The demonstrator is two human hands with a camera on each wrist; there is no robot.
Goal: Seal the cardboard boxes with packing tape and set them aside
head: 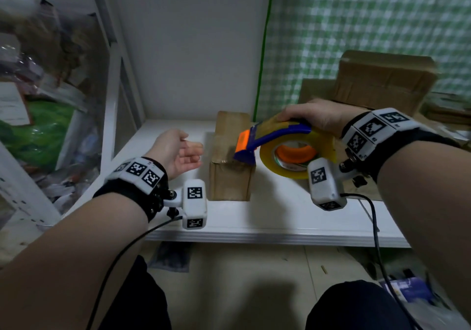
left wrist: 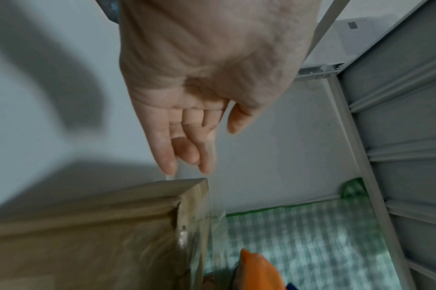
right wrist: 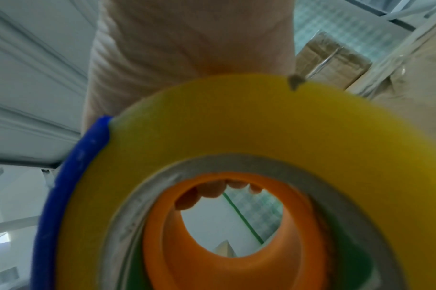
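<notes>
Gripping the tape dispenser [head: 277, 138] with the right hand [head: 313, 118], fingers curled over the top of the roll [head: 297, 157]; in the right wrist view fingertips [right wrist: 212, 191] show through the orange core [right wrist: 227, 245], so wrapped round the roll and holding it firmly. Resting the blue and orange front edge of the dispenser on the top of the small box [head: 230, 156], near its front end. Standing on the white shelf [head: 280, 217], box upright, long side pointing away from the person, roughly in the middle between both hands. Shining already with clear tape on its top and on one end, seen in the left wrist view on the box [left wrist: 87, 235].

Holding nothing with the left hand [head: 178, 151]: palm turned toward the box, fingers [left wrist: 184, 145] relaxed and only slightly bent, just beside the left side of the box, tips very near its far corner. Cannot tell if touching or not, because of blur.

Lying behind the right hand, a bigger box [head: 384, 82] on flat cardboard, before a green checked cloth [head: 369, 23]. Filling the left side, a white rack [head: 112, 100] with bags and papers, too blurred to name.
</notes>
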